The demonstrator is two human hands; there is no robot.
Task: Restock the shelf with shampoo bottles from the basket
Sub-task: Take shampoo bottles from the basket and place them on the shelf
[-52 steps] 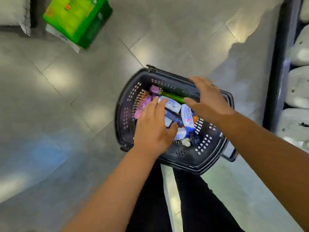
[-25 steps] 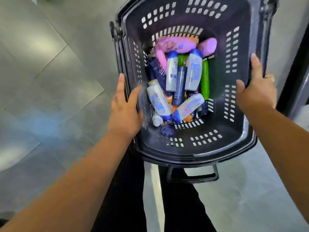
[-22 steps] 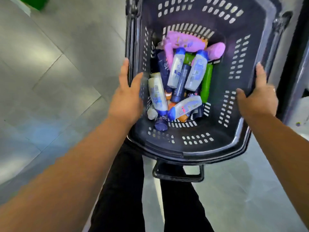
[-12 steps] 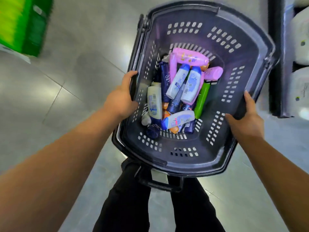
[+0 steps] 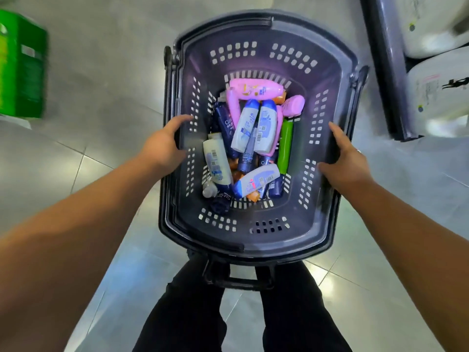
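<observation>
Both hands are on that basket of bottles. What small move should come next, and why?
Probably lower the basket to the floor by the shelf on the right. The left hand and right hand both grip its sides, so neither is free to lift out the shampoo bottles.

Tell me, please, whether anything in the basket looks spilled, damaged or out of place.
Nothing looks spilled or damaged. The shampoo bottles lie in a loose jumble on the floor of the basket, crossing and overlapping, none upright. The left hand and right hand grip its side rims.
</observation>
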